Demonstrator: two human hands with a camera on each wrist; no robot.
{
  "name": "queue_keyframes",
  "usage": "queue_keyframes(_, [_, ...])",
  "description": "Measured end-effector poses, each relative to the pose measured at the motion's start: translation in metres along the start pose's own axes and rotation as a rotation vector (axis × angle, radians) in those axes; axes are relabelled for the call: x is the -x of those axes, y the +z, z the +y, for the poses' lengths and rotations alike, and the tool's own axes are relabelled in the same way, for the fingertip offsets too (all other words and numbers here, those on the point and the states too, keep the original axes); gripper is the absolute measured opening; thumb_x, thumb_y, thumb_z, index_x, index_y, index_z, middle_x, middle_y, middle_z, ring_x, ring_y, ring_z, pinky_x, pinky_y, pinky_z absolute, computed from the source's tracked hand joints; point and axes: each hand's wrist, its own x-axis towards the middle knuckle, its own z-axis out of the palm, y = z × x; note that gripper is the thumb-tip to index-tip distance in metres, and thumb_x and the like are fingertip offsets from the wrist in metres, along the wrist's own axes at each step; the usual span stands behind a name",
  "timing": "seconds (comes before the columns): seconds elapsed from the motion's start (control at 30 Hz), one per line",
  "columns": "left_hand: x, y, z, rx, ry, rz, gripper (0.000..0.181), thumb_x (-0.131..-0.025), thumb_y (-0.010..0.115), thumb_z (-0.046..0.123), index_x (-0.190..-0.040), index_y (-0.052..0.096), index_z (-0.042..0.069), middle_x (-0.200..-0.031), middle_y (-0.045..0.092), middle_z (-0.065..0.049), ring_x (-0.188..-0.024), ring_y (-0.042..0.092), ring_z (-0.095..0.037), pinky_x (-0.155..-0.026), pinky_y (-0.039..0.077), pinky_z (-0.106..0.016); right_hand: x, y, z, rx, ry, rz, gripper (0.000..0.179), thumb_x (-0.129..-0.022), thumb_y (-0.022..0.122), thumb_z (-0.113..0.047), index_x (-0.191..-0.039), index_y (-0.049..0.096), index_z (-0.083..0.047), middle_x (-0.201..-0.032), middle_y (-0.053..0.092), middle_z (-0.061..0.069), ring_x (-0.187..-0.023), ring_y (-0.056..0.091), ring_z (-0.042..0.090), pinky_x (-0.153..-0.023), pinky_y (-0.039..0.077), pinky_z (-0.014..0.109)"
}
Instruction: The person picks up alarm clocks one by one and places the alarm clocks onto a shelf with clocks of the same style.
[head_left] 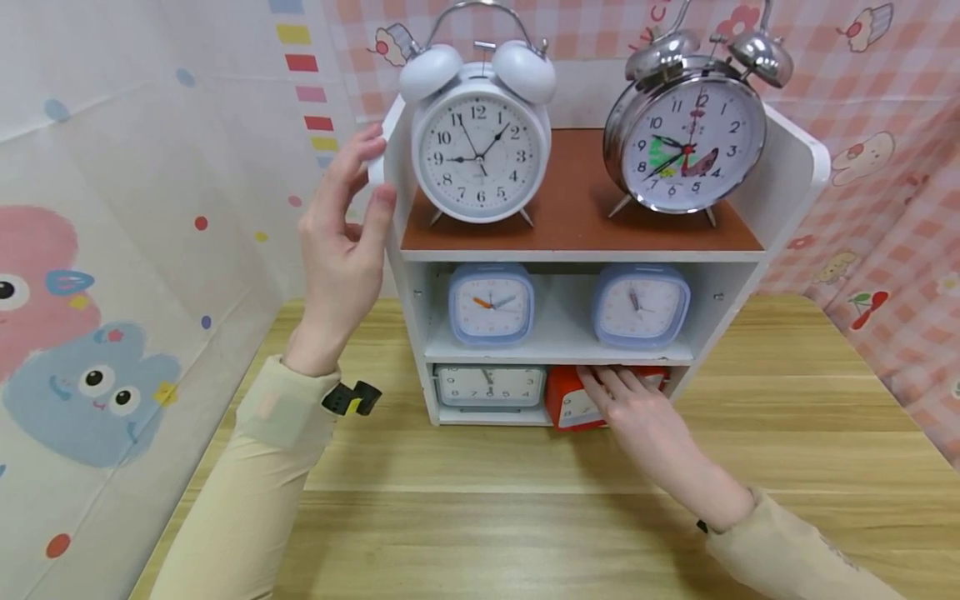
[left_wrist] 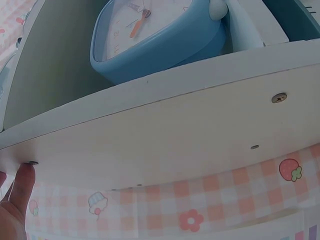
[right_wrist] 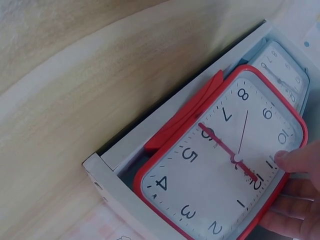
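Observation:
A red alarm clock [right_wrist: 205, 185] stands in the bottom right compartment of a white shelf unit [head_left: 558, 312]. My right hand [head_left: 637, 412] grips its top edge, thumb on the white dial and fingers behind it, as the right wrist view shows. The clock leans in the compartment, its lower part over the bottom board. Up at the unit's left side panel, my left hand [head_left: 341, 229] rests its fingertips against the outer face, fingers loosely bent. Beside the red clock sits a pale green rectangular clock [head_left: 491, 387].
Two blue clocks, one left [head_left: 491, 304] and one right [head_left: 642, 306], occupy the middle shelf. On the brown top shelf stand a white twin-bell clock [head_left: 482, 154] and a silver twin-bell clock [head_left: 686, 146]. Everything is on a wooden table [head_left: 480, 517], with patterned cloth behind.

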Motion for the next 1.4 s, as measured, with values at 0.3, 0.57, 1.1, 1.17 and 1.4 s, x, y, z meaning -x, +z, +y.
queue_keyframes(0.3, [0.000, -0.001, 0.000, 0.000, -0.004, 0.000, 0.040, -0.105, 0.063, 0.010, -0.144, 0.059, 0.005, -0.156, 0.059, -0.004, -0.134, 0.066, -0.019, -0.070, 0.056, -0.010, 0.000, 0.005, -0.002, -0.005, 0.014, 0.080, 0.049, -0.076, 0.074, 0.018, -0.124, 0.071, 0.005, -0.112, 0.073, 0.021, -0.095, 0.071, 0.034, -0.084, 0.066, 0.044])
queue_keyframes(0.57, [0.000, -0.002, 0.001, 0.001, -0.008, -0.001, 0.040, -0.105, 0.063, 0.011, -0.144, 0.059, 0.005, -0.156, 0.059, -0.004, -0.134, 0.066, -0.020, -0.068, 0.055, -0.009, 0.000, 0.007, -0.002, 0.003, 0.016, 0.159, 0.038, -0.078, 0.072, 0.016, -0.116, 0.071, 0.008, -0.105, 0.073, 0.021, -0.089, 0.073, 0.033, -0.074, 0.066, 0.042])
queue_keyframes(1.1, [0.000, -0.001, 0.001, -0.014, -0.004, -0.002, 0.040, -0.104, 0.063, 0.008, -0.144, 0.059, 0.005, -0.156, 0.059, -0.005, -0.134, 0.066, -0.021, -0.068, 0.054, -0.009, -0.006, 0.014, -0.001, 0.021, 0.024, 0.196, 0.022, -0.081, 0.068, 0.011, -0.103, 0.071, 0.007, -0.091, 0.069, 0.018, -0.074, 0.070, 0.030, -0.058, 0.061, 0.038])
queue_keyframes(1.17, [-0.001, -0.001, 0.002, -0.007, -0.005, -0.002, 0.040, -0.103, 0.063, 0.006, -0.143, 0.059, 0.004, -0.156, 0.059, -0.006, -0.134, 0.066, -0.022, -0.069, 0.054, -0.008, -0.006, 0.014, 0.000, 0.022, 0.022, 0.198, 0.021, -0.082, 0.068, 0.011, -0.102, 0.071, 0.007, -0.090, 0.068, 0.018, -0.073, 0.070, 0.030, -0.058, 0.060, 0.038])
queue_keyframes(1.4, [0.000, 0.000, 0.001, -0.001, 0.001, 0.002, 0.040, -0.103, 0.063, 0.006, -0.143, 0.059, 0.004, -0.155, 0.060, -0.006, -0.133, 0.067, -0.020, -0.068, 0.054, -0.009, -0.007, 0.016, 0.001, 0.019, 0.037, 0.199, 0.019, -0.081, 0.067, 0.010, -0.099, 0.071, 0.005, -0.089, 0.068, 0.017, -0.071, 0.069, 0.031, -0.052, 0.058, 0.039])
